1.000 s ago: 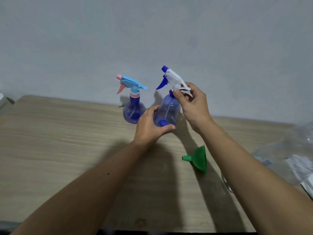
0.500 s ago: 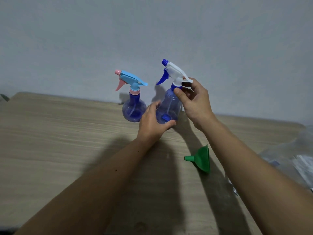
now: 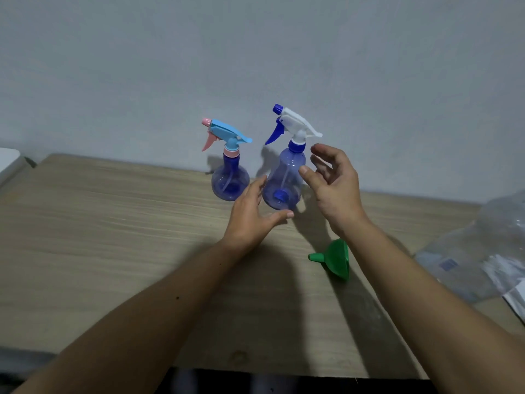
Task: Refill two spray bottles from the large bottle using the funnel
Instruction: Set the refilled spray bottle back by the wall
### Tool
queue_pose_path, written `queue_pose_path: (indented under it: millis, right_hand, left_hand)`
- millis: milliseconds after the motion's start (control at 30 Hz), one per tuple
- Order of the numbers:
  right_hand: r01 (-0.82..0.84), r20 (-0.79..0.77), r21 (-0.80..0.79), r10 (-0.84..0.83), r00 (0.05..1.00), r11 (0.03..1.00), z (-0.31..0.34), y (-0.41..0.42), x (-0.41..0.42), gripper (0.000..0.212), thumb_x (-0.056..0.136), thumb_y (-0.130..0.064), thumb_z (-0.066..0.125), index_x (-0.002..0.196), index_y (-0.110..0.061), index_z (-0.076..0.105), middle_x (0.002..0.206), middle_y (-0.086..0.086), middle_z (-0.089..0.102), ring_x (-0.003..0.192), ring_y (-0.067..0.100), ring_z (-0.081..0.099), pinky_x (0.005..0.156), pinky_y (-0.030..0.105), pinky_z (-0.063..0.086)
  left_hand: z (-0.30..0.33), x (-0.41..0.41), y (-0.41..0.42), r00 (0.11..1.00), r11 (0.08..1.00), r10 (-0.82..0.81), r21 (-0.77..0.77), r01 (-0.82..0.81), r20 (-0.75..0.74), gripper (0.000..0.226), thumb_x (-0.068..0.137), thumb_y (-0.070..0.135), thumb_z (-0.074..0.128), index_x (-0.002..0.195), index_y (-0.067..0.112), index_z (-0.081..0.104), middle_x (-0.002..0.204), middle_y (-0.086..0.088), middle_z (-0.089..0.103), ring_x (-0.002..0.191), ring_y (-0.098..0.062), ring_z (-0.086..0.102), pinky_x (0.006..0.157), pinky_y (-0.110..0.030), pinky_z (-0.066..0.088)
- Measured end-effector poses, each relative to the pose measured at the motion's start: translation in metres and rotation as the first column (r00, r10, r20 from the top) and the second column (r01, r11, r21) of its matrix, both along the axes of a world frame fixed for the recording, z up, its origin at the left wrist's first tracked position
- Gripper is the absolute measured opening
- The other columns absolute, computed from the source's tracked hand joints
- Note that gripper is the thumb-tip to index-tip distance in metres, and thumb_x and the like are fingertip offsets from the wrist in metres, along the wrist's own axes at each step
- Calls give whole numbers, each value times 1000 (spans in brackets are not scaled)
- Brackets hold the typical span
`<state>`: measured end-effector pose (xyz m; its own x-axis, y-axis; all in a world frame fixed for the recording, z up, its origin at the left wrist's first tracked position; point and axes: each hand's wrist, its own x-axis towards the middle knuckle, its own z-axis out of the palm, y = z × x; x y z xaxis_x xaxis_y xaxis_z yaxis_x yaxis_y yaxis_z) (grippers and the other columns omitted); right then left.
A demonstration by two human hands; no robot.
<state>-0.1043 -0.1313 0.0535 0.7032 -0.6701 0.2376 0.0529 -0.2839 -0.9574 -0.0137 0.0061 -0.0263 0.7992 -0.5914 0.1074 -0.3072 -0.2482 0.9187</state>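
Both hands loose and apart — left [image 3: 250,214] should steady the bottle [image 3: 284,180] near the table's far edge, right [image 3: 332,183] unscrew its head.

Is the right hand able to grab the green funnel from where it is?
Probably yes. The green funnel lies on its side on the table, just beside the right forearm, nothing covering it. The right hand is open and holds nothing.

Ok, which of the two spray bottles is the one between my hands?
The spray bottle with the white and dark blue trigger head, the taller one on the right. The rounder bottle with the pink and light blue head stands left of both hands.
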Motion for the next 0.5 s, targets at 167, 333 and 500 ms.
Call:
queue_pose_path:
  millis: [167,333,500]
  right_hand:
    - [58,-18,31,-57,998,998,-10,19,-14,48,91,-10,81,133,-19,58,139,-7,62,136,12,57,121,31,42]
    - [137,-22,-11,-137,990,991,-18,44,-21,48,88,-15,84,130,-17,60,132,-5,65,129,11,60,109,15,46]
    - [60,-47,-71,-63,997,996,-18,68,-3,39,87,-17,86,121,-21,67,114,-4,72,103,11,68,92,23,55]
  left_hand:
    - [-5,-10,23,999,999,33,6,-33,11,113,75,47,96,166,24,32,169,1,41,154,-13,41,125,-44,41]
    - [-6,-11,46,998,998,60,-9,-60,11,109,75,45,97,164,21,38,164,1,49,149,-13,49,122,-44,45]
    - [-3,5,65,987,988,147,-62,-144,57,92,73,41,99,150,17,55,145,1,64,129,-11,65,113,-42,53]
